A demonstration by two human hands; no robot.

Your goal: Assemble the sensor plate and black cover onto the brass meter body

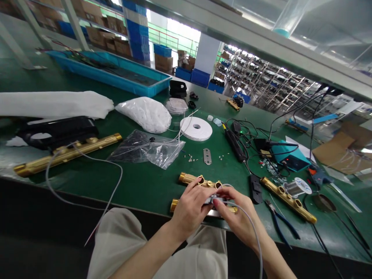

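Both my hands meet at the bench's front edge over a brass pipe fitting [174, 205]. My left hand [193, 203] has its fingers curled round a small grey part [211, 200] lying on that fitting. From the right, my right hand [236, 209] pinches the same grey part, and a grey cable [250, 221] runs out over its fingers. Another brass fitting [188, 179] with round openings lies just behind my fingers. Farther back are a flat metal plate [207, 156] and several small screws [190, 158]. My fingers partly hide the grey part.
At the right are blue-handled pliers [281, 224], another brass fitting [289, 200], a solder spool [298, 187] and a black electric screwdriver [234, 143]. Left stand plastic bags [145, 114], a longer brass pipe [69, 155] and a blue tray [116, 75]. A white tape roll [188, 128] lies mid-bench.
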